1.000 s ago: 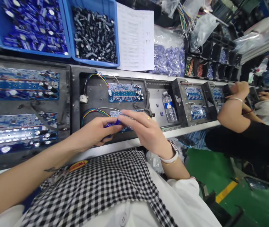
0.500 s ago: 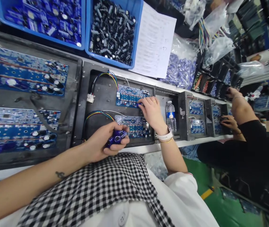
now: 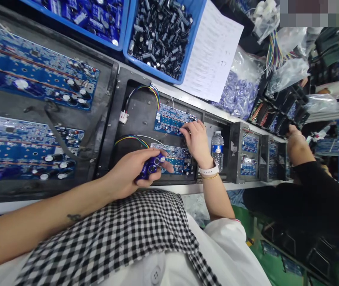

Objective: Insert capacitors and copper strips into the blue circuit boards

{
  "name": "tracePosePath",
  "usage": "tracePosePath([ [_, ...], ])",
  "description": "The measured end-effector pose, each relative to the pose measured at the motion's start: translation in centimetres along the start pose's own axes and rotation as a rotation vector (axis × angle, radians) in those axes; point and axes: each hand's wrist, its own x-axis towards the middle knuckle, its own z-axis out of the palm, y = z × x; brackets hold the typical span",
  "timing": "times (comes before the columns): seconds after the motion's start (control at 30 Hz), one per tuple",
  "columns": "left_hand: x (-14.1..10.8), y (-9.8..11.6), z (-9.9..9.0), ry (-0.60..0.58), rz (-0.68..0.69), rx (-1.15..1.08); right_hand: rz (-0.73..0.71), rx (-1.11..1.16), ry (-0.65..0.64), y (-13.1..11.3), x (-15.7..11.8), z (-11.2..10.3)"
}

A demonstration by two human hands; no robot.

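Several blue capacitors [image 3: 152,167] lie in my left hand [image 3: 133,169], whose fingers curl round them above the near edge of the dark tray [image 3: 136,117]. My right hand [image 3: 197,142] reaches to the lower right edge of the upper blue circuit board [image 3: 169,117], its thumb and index finger pinched together. Whatever is between those fingertips is too small or hidden to make out. Just below, a second blue board [image 3: 175,161] is partly covered by my left fingers. Coloured wires [image 3: 145,88] run from the upper board to a white connector [image 3: 123,117].
Blue bins of blue capacitors [image 3: 90,18] and black capacitors [image 3: 162,39] stand behind the trays, beside a paper sheet [image 3: 214,51]. A water bottle [image 3: 217,149] lies right of my right hand. Larger boards [image 3: 35,67] are at left. Another person's arm [image 3: 299,149] reaches in at right.
The view has shifted, so the trays and bins appear further right. My right thumb and index finger remain at the upper board's lower edge. Fingers of my left hand have spread a little around the capacitors.
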Motion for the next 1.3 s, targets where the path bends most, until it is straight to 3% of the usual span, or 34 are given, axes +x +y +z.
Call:
tracePosePath([
  [0.37, 1.2, -0.1, -0.6, 0.108, 0.112, -0.094, -0.086, -0.007, 0.0, 0.1, -0.2, -0.3],
  [0.47, 1.2, -0.4, -0.5, 0.123, 0.093, -0.105, -0.05, 0.058, 0.039, -1.9, -0.8, -1.9],
  [0.63, 1.2, -0.4, 0.1, 0.093, 0.081, -0.038, -0.209, 0.255, -0.097, -5.8, -1.5, -4.5],
  [0.77, 1.4, 0.0, -0.1, 0.066, 0.034, -0.033, -0.089, 0.107, -0.018, -4.5, -0.1, -2.4],
  [0.9, 1.3, 0.2, -0.4, 0.035, 0.016, -0.028, -0.063, 0.07, -0.059, -2.6, 1.1, -0.1],
  [1.3, 0.7, -0.1, -0.6, 0.022, 0.091, -0.002, -0.118, 0.057, -0.052, -2.5, 1.4, -0.1],
])
